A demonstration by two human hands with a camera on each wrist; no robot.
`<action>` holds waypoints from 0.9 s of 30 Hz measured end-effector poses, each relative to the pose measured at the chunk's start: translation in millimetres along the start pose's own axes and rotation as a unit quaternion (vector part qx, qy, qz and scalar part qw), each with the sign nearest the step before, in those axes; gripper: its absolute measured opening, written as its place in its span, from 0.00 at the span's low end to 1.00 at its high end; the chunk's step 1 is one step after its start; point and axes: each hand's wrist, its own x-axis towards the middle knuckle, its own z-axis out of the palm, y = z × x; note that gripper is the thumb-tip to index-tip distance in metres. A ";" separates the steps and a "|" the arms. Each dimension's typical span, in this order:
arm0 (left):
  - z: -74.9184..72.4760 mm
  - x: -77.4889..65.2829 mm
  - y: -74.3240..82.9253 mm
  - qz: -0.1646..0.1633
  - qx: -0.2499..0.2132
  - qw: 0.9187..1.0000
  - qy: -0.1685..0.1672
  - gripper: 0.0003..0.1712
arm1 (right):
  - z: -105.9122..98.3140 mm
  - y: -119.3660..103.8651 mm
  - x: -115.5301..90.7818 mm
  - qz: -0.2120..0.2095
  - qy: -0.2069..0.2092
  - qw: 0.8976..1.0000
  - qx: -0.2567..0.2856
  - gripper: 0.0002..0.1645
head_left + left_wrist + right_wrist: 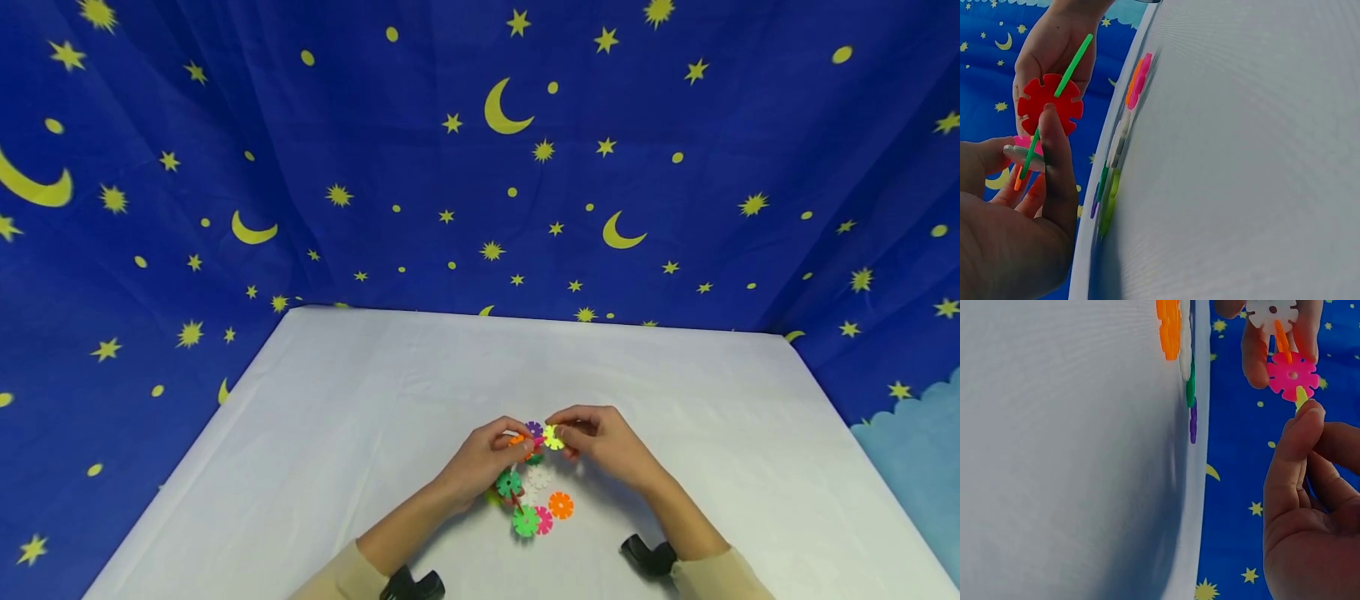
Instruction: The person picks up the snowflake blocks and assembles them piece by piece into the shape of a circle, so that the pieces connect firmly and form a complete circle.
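My left hand [487,457] pinches a chain of notched plastic discs fitted slot into slot. The chain has a light green disc [527,522] at its near end, a red disc [1050,103], a darker green disc [508,483], a white disc [1266,314], an orange disc [1282,342] and a pink disc [1294,376]. Between thumb and fingertips, my right hand [611,446] pinches a yellow disc [553,437]. The yellow disc's edge meets the pink disc's rim. Both hands are raised above the white table.
Loose discs lie on the table [360,433] beneath the hands: orange [561,506], pink [544,520], white [538,477], purple [533,428], green and yellow-green. Black wrist mounts [648,557] sit at both forearms. A blue star-and-moon curtain [420,150] surrounds the table's back and sides.
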 end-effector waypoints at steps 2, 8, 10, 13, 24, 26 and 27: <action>-0.5 -1.1 0.4 -0.003 0.000 1.000 -0.001 0.12 | 1.1 8.6 1.9 -0.007 0.002 1.000 -0.008 0.13; -1.7 -1.4 0.5 -0.011 0.018 1.000 0.002 0.11 | 6.4 13.2 2.1 -0.023 0.006 0.999 -0.045 0.12; -2.2 -1.6 2.0 -0.015 0.020 1.000 0.000 0.10 | 7.2 12.2 2.1 -0.023 0.008 0.998 -0.054 0.12; -2.7 -1.3 3.9 -0.016 0.023 1.000 -0.003 0.09 | 7.8 8.8 1.7 -0.025 0.006 0.997 -0.067 0.11; -4.9 -0.5 4.2 0.005 0.011 0.999 -0.031 0.09 | 10.2 1.0 0.9 -0.029 0.010 0.996 -0.078 0.12; -5.6 -0.4 3.0 -0.008 -0.021 0.999 -0.042 0.11 | 10.9 1.8 1.5 -0.022 0.009 0.998 -0.061 0.13; -6.0 -0.5 2.6 -0.013 -0.035 0.998 -0.047 0.12 | 11.3 2.4 2.0 -0.019 0.009 0.998 -0.054 0.14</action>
